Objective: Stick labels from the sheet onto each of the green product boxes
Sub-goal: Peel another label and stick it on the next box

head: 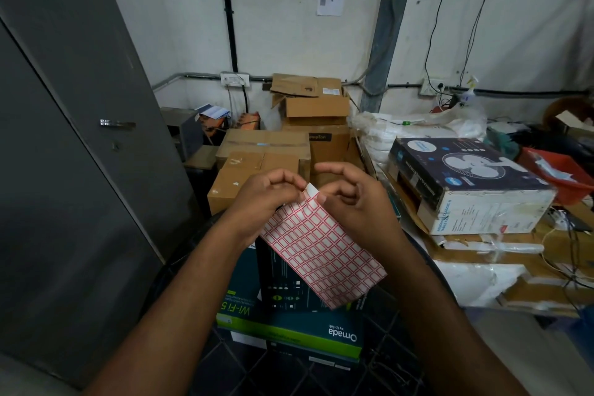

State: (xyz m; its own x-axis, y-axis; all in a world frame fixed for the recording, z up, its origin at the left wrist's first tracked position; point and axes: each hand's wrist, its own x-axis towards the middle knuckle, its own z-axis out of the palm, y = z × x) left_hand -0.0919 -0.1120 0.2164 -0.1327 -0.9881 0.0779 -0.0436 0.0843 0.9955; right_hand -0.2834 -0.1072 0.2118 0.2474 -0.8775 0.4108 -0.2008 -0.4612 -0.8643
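Observation:
A sheet of red-bordered white labels (321,251) hangs tilted in front of me, above the green product boxes (289,331). My left hand (266,199) pinches the sheet's upper left edge. My right hand (353,202) pinches the top corner beside it, where a white strip of the sheet folds back. The top box, dark teal and green with "Omada" and "Wi-Fi 5" printed on it, lies flat on a stack below the sheet. The sheet and my arms hide part of it.
Brown cardboard cartons (266,157) are stacked behind my hands. A fan box (466,180) lies on a cluttered table (530,254) at right, with cables and plastic bags. A grey metal cabinet (80,138) stands at left. The green boxes rest on black wire mesh (392,360).

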